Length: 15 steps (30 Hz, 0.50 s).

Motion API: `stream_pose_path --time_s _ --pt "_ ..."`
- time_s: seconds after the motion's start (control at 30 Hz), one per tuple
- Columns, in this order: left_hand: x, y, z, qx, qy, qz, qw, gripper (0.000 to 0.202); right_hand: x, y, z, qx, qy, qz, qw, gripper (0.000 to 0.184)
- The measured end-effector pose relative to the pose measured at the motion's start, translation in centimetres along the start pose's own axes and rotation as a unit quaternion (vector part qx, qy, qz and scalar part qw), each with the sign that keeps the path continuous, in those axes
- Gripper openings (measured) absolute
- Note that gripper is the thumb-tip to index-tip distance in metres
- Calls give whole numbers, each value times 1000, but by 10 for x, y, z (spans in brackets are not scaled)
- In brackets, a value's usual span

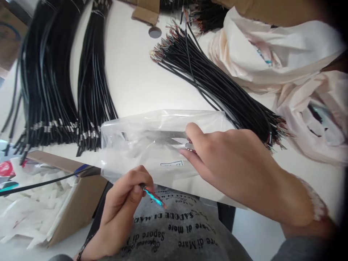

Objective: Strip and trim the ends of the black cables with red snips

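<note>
My left hand (129,195) is closed round a black cable (40,185), near its stripped end. Turquoise and reddish wires (154,198) stick out from that end, pointing down and right over the lap. My right hand (225,163) pinches at the opening of a clear plastic bag (130,152). A small silvery piece (189,146) shows between thumb and forefinger, too little of it to name. The bag lies on the table's near edge, and its contents are hard to make out.
Bundles of black cables (49,72) hang together at the left, with another bundle (94,79) beside them. A loose pile of cables (217,79) lies right of centre. White bags (258,54) stand at the right. A cardboard box (76,210) with white pieces is at the lower left.
</note>
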<state>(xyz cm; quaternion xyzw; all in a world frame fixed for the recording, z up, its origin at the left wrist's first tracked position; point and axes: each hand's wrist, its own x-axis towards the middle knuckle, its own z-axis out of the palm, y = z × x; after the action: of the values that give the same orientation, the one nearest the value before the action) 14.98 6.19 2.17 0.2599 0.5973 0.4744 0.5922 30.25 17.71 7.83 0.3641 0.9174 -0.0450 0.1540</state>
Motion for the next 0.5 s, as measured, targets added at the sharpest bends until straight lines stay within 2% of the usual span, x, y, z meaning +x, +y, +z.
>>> stream_pose_path --time_s 0.13,0.23,0.43,0.5 --pt "-11 -14 -15 -20 -16 90 996 28 -1 -1 3 96 51 4 994 11" --pt "-16 -21 -24 -34 -34 137 989 24 -2 -3 6 141 39 -3 989 11" --pt "-19 -25 -25 -46 -63 161 984 20 -6 -8 11 156 14 13 988 12" --pt "-21 -25 -24 -48 -62 155 985 20 -7 -8 11 192 15 4 981 12"
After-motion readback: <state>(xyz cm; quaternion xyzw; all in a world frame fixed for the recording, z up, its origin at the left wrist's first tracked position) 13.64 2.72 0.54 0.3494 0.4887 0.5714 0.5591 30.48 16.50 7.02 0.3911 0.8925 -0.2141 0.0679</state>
